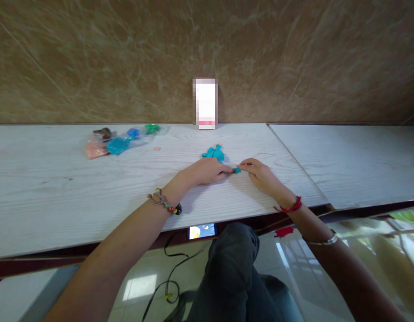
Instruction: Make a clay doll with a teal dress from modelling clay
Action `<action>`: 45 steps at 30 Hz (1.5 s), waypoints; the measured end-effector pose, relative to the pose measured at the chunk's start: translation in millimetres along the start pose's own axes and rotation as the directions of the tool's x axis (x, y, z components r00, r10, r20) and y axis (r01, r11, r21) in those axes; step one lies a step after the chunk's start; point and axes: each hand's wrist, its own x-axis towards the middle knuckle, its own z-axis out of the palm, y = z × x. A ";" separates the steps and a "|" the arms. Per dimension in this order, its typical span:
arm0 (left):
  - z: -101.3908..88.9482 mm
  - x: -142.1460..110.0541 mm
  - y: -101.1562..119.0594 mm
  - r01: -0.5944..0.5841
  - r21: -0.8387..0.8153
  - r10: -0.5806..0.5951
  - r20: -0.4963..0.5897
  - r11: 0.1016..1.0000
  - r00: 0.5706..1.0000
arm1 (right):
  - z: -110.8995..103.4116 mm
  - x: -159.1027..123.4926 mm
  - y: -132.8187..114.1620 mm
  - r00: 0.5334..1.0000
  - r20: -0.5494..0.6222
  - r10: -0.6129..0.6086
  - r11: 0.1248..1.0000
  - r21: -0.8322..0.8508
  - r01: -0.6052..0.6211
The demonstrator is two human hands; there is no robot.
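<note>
A small piece of blue modelling clay (237, 170) is on the white tabletop between my two hands. My left hand (210, 171) reaches in from the left, with its index fingertip pressed against the piece and the other fingers curled under. From the right, my right hand (260, 176) has thumb and fingertips pinched together at the piece's other side. Just beyond my left hand lies a larger flattened blue clay shape (214, 153), with bits of pinkish clay at its top edge.
Plastic bags of coloured clay (118, 145) lie at the back left, near a small pinkish clay disc (157, 148). A blurred-out phone-like screen (205, 103) leans on the marbled wall. Another lit phone (202, 231) sits below the table's front edge, above a dark cable (173, 281).
</note>
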 end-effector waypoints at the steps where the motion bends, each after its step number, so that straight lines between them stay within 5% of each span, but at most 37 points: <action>1: 0.5 0.0 -0.9 -0.009 0.001 0.009 -0.001 1.000 1.000 | -0.2 -0.3 -2.1 1.000 0.019 -0.008 0.999 -0.042 0.009; 8: 2.4 -1.0 -2.9 0.015 0.043 -0.012 -0.069 0.999 0.998 | -2.3 -1.6 -11.9 0.998 0.043 -0.051 0.977 -0.205 0.059; 15: 0.2 -1.1 1.0 0.021 0.034 -0.022 0.008 0.999 1.000 | -2.8 -3.5 -11.1 0.991 0.058 -0.117 0.974 -0.186 0.126; 23: -1.6 -2.3 0.4 0.025 0.125 -0.023 -0.015 0.992 1.000 | 0.3 -3.3 -6.0 0.994 -0.075 -0.077 0.986 -0.152 0.064; 29: -3.6 -5.5 -7.9 0.073 0.209 -0.055 -0.090 0.975 0.994 | 3.1 -3.5 -9.1 0.995 0.027 -0.092 0.970 -0.225 0.096; 35: -1.1 -4.5 -9.0 0.076 0.159 -0.068 -0.050 0.984 0.996 | 1.5 -1.3 -5.0 0.999 -0.029 -0.040 0.999 -0.025 0.039; 40: -2.4 -4.8 -4.9 0.043 0.151 -0.032 -0.076 0.988 0.997 | 2.0 -0.7 -6.7 0.998 0.052 -0.029 0.983 -0.180 0.038; 45: -1.2 -4.8 -5.5 0.026 0.140 -0.015 -0.082 0.990 0.997 | 3.5 -1.7 -5.2 1.000 0.025 -0.011 0.986 -0.164 0.015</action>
